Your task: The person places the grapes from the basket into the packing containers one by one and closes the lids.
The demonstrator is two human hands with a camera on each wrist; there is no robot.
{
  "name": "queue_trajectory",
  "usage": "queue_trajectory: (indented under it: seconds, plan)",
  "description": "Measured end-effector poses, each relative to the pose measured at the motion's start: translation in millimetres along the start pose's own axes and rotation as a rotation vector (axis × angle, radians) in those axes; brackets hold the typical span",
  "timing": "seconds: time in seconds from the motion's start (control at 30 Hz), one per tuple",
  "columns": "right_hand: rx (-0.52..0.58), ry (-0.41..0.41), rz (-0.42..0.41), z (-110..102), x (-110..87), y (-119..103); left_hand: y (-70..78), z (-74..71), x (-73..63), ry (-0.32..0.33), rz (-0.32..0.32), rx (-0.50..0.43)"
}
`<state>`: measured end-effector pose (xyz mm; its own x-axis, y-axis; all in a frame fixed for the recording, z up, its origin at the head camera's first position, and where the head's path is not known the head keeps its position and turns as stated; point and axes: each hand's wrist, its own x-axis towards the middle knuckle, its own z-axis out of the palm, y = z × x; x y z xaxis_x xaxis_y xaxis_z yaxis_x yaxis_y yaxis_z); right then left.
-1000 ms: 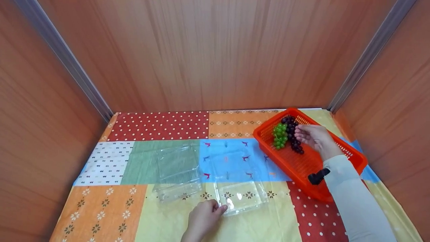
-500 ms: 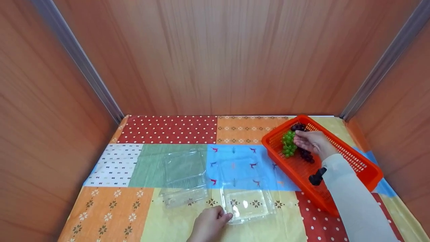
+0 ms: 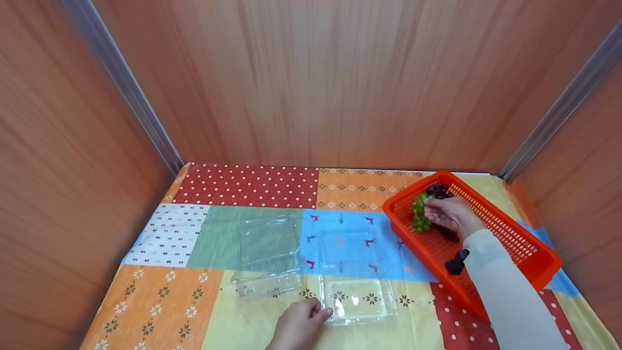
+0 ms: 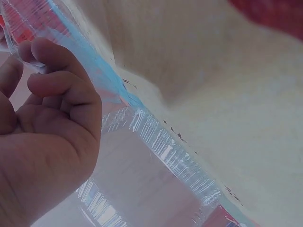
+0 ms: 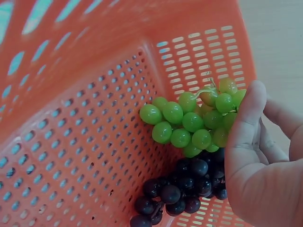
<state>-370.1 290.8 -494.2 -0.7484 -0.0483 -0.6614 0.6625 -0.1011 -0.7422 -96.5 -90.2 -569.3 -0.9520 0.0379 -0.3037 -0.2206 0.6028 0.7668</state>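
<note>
The green grapes (image 5: 191,122) are glossy and rounded, mostly bright lime with a few yellowish or reddish ones near the thin, pale stem. They sit inside the orange-red basket (image 3: 544,273), right of centre in the head view, near its far left corner. The dark grapes (image 5: 196,177), purple-black with a dull shine, lie right against them. One green bunch and one dark bunch show, in one basket; two clear containers lie on the bench, the left container (image 3: 268,243) and the right container (image 3: 359,299), both see-through and bright with glare.

The right hand (image 3: 454,214) reaches into the basket, its fingers bent at the stem end of the green bunch (whether they actually pinch it, I cannot tell). At the bottom centre of the head view, the left hand (image 3: 297,322) has its thumb and curled fingers closed on the near left corner of the right container. A patchwork cloth (image 3: 153,291) covers the bench.
</note>
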Motion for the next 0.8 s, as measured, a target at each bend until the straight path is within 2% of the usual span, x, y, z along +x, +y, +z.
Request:
queue_trajectory:
  seconds: [0.07, 0.2, 0.33, 0.57, 0.8]
  plan:
    - [0.010, -0.013, -0.001, 0, -2.6, 0, -0.5, -0.3, -0.6, 0.008, 0.028, 0.004]
    - [0.034, -0.023, -0.016, -2, -9.1, 1, -1.7, 0.4, -0.3, -0.004, 0.043, -0.017]
    - [0.031, -0.046, -0.053, -2, -18.1, 1, -1.2, 0.6, 2.0, -0.032, 0.002, -0.063]
    - [0.021, -0.028, -0.111, -7, -30.2, 4, 0.5, 1.9, 3.3, -0.019, 0.032, -0.075]
    - [0.023, -0.047, -0.149, -11, -50.3, 7, 0.5, 4.8, 1.2, 0.031, 0.078, -0.007]
